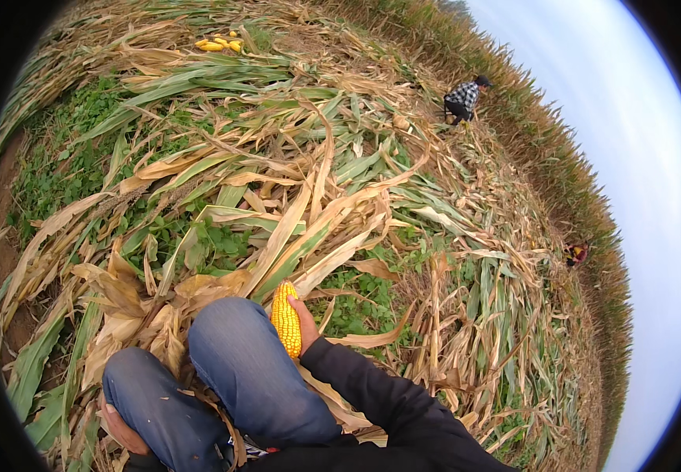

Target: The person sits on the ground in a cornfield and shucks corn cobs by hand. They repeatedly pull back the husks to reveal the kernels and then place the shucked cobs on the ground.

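A husked ear of yellow corn (285,321) is in my right hand (307,326), held upright beside my right knee (228,321). The thumb lies along its side, and its kernels face me. My left hand (121,428) rests low against the outer side of my left leg (149,401); its fingers are partly hidden behind the denim, and I see nothing held in it. Dry corn husks (163,330) lie just in front of my knees. Cut corn stalks with long tan and green leaves (299,236) spread out ahead.
Several husked yellow ears (213,45) lie in a small pile at the far left. A person in a checked shirt (463,97) sits low at upper right, and another person (576,253) is farther right. Standing corn (576,183) borders the field. Green weeds (69,147) grow between the stalks.
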Available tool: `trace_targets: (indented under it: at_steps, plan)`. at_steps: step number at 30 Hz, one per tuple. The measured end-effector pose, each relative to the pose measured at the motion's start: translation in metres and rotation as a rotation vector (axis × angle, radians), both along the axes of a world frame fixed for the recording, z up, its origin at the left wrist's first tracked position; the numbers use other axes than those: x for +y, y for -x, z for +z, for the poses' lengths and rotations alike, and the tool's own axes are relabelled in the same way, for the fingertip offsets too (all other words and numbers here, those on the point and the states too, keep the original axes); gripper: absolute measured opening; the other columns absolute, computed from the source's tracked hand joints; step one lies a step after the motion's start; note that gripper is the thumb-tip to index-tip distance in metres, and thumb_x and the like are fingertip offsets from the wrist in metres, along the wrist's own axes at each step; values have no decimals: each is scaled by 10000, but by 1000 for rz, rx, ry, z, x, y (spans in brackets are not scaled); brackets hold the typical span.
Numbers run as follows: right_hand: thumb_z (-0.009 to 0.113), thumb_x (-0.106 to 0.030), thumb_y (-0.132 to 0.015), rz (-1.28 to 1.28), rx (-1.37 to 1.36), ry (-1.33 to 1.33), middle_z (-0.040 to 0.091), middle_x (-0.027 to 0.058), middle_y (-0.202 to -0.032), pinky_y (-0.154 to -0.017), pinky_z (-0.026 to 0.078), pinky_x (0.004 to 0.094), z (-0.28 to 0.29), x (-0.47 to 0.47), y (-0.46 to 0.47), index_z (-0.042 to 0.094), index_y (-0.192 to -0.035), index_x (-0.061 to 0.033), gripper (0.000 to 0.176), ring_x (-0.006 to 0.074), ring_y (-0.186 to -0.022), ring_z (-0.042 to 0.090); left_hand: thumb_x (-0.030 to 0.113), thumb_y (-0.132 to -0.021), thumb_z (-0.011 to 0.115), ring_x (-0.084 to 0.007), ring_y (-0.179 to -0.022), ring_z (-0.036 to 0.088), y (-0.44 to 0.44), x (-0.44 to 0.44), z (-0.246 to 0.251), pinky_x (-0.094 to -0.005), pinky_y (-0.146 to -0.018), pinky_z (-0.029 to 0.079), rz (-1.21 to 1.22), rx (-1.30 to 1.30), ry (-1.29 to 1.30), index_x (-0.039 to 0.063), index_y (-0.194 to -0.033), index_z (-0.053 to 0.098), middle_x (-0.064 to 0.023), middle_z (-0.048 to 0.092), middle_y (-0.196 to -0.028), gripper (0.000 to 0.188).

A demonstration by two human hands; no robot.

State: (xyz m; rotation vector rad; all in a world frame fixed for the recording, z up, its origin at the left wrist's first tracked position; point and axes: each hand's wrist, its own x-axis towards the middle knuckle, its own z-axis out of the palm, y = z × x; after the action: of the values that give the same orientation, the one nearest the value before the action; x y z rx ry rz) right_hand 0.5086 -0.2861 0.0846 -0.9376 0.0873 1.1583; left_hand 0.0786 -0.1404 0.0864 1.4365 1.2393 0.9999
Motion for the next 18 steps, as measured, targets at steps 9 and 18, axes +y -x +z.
trace_targets:
  at_steps: [9, 18]
  plan:
    - [625, -538, -920, -161, 159, 60, 682, 135, -955, -782, 589, 387, -7, -33, 39, 600, -1149, -57, 534, 254, -824, 687, 306, -1078, 347, -359, -1371, 440, 2, 7, 1, -427, -1157, 301, 105, 272, -214, -58, -1420, 461, -232, 474, -1469, 512]
    - [615, -495, -956, -111, 239, -61, 687, 106, -1106, -859, 569, 367, -28, -42, 39, 572, -1297, -68, 548, 221, -945, 684, 60, -987, 485, -374, -1366, 466, -49, 1, 66, -605, -1201, 192, -200, 571, -711, -17, -1261, 577, -191, 537, -1419, 299]
